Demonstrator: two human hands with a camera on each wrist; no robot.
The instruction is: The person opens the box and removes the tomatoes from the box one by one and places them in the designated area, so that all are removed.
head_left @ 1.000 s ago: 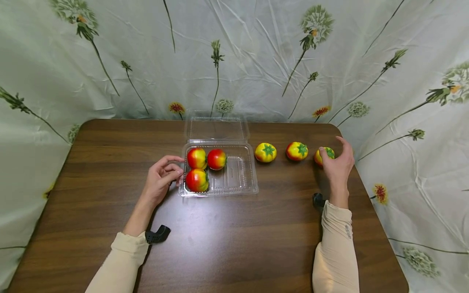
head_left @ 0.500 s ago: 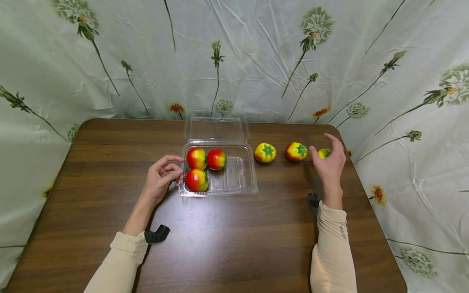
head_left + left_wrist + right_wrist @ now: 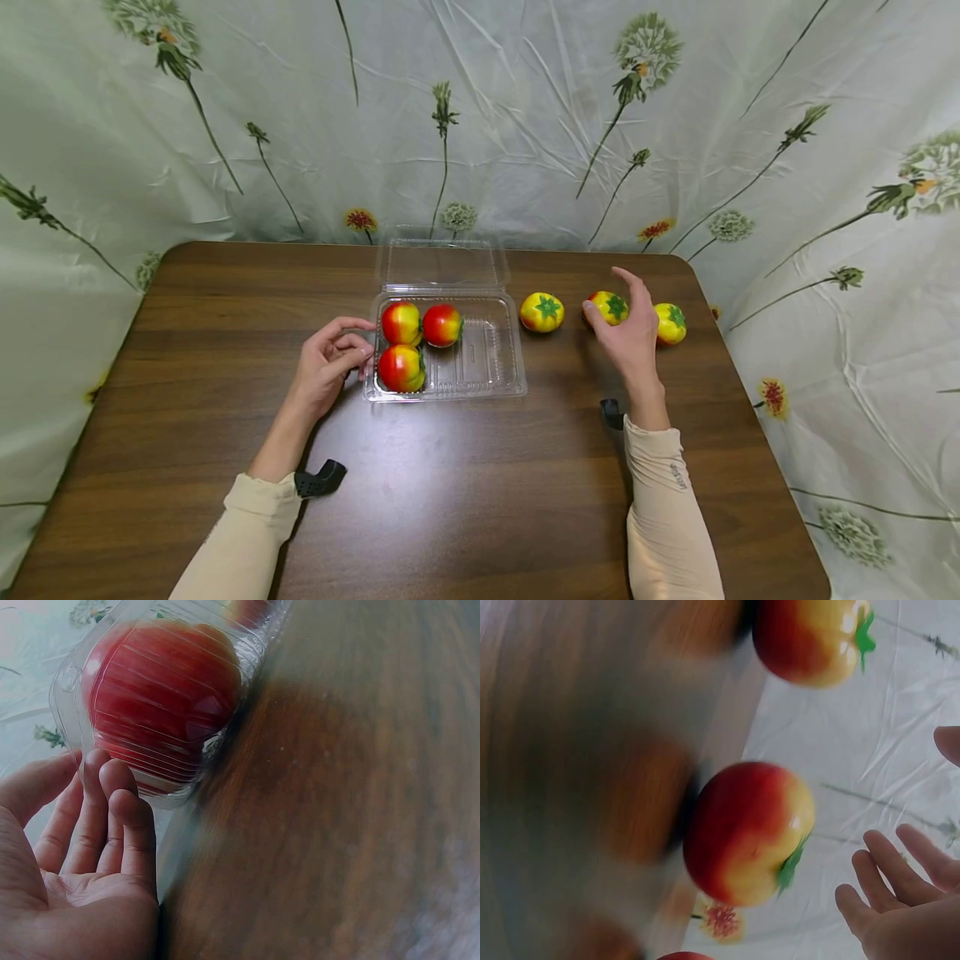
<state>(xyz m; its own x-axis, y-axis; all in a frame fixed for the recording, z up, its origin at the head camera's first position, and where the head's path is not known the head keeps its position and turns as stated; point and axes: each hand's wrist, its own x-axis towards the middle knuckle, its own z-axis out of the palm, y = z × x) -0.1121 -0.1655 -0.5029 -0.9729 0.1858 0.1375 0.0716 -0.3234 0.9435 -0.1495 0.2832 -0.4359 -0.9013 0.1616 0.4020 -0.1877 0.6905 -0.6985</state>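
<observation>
Left hand: the left hand (image 3: 327,364) is resting on the table (image 3: 225,350) beside the clear plastic container (image 3: 495,367), its loosely curled fingers (image 3: 124,825) touching the container's left wall and closing on nothing.
Container: the container is lying open in the middle of the table, its lid (image 3: 442,262) standing up behind it.
Packed so far: three tomatoes are sitting in the left half, one at the back left (image 3: 401,322), one just beside it at the back (image 3: 442,325) and one at the front left (image 3: 401,367); the right half is showing bare plastic.
Waiting on the table: three more tomatoes are lying in a row to the right of the container, the nearest tomato (image 3: 542,312), the middle tomato (image 3: 609,307) and the far tomato (image 3: 670,323).
Right hand: the right hand (image 3: 630,333) is hovering with spread fingers at the middle tomato, partly covering it; the right wrist view is showing the fingers (image 3: 889,874) apart from the fruit, so nothing is gripped.
Progress: judging by the count, the packing is looking about half done, with three in and three out.
Left to do: the three loose tomatoes are waiting outside the container, and the lid is standing unclosed.
</observation>
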